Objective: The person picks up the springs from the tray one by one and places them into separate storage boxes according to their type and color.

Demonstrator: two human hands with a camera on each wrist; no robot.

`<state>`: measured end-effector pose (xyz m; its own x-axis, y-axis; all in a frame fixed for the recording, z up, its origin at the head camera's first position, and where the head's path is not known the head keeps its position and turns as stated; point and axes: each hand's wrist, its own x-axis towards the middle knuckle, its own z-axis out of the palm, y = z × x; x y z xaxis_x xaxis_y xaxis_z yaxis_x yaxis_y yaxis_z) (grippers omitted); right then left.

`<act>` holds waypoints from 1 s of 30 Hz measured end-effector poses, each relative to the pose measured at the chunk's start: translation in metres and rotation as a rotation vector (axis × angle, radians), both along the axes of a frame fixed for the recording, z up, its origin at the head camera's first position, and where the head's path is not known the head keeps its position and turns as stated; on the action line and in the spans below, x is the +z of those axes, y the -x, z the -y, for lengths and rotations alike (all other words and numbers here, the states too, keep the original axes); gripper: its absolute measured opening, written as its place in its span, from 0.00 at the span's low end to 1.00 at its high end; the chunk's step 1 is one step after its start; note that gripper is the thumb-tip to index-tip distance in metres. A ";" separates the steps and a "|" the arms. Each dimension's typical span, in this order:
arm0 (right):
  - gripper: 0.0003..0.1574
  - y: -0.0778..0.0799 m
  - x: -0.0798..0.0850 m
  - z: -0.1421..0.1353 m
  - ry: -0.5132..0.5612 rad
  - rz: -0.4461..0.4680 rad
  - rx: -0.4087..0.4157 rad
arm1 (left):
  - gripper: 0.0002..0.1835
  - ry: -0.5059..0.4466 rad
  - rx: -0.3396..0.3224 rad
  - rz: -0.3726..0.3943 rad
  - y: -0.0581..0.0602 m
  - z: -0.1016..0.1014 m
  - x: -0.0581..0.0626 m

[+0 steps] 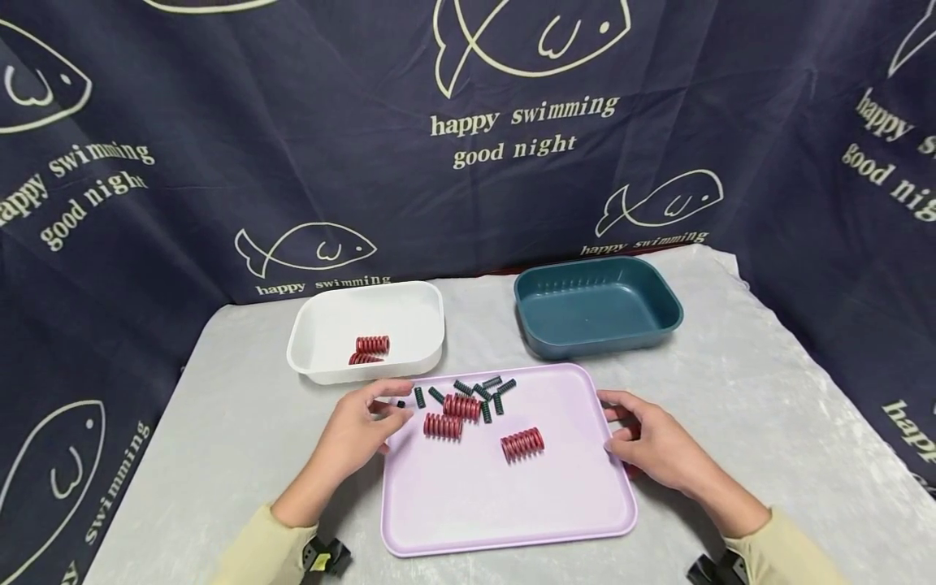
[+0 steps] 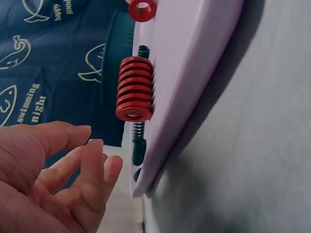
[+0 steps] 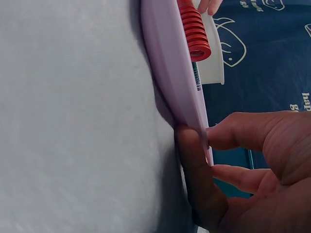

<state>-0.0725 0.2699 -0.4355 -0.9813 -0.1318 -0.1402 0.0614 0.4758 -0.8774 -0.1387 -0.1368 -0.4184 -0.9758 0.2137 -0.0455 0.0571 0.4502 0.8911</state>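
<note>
A pale purple tray [image 1: 468, 504] lies on the cloth, bearing several small dark green springs [image 1: 499, 404] and three thick red springs [image 1: 522, 444]. At its right edge, my right hand [image 1: 651, 439] grips the rim; the right wrist view shows the thumb over the edge and a finger [image 3: 197, 170] beneath it. My left hand [image 1: 358, 426] hovers by the upper left corner, fingers loosely bent, with nothing between thumb and fingers [image 2: 92, 165] in the left wrist view. A small dark piece [image 1: 400, 404] shows through the gap of that hand in the head view.
Behind the tray on the left stands a white bin [image 1: 314, 333] with two red springs [image 1: 373, 344] inside. A teal bin [image 1: 600, 349] stands back right. A dark blue curtain [image 1: 468, 211] with fish prints hangs behind the cloth-covered table [image 1: 768, 406].
</note>
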 end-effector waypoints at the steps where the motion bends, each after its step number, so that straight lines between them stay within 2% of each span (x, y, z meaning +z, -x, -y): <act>1: 0.41 0.000 0.000 0.000 0.002 0.002 0.000 | 0.21 0.002 0.002 -0.006 0.001 -0.002 -0.001; 6: 0.41 0.000 0.000 0.001 -0.012 -0.005 0.004 | 0.21 0.016 0.037 -0.029 0.006 -0.008 -0.009; 9: 0.41 0.000 0.000 0.001 -0.024 -0.008 0.004 | 0.21 0.056 0.070 -0.058 0.007 -0.011 -0.013; 12: 0.41 0.000 0.000 0.001 -0.029 -0.002 0.002 | 0.21 0.131 0.088 -0.117 0.009 -0.015 -0.014; 17: 0.41 -0.001 0.001 0.002 -0.026 0.001 -0.002 | 0.22 0.254 0.081 -0.207 0.013 -0.021 -0.016; 25: 0.41 -0.002 0.001 0.001 -0.008 -0.004 -0.001 | 0.23 0.335 0.088 -0.197 0.017 -0.026 -0.018; 30: 0.41 -0.002 0.001 0.001 -0.005 0.001 -0.005 | 0.22 0.340 0.075 -0.221 0.019 -0.026 -0.019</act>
<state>-0.0701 0.2688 -0.4343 -0.9819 -0.1258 -0.1416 0.0647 0.4794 -0.8752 -0.1575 -0.1108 -0.4376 -0.9823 0.1506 0.1111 0.1862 0.7273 0.6605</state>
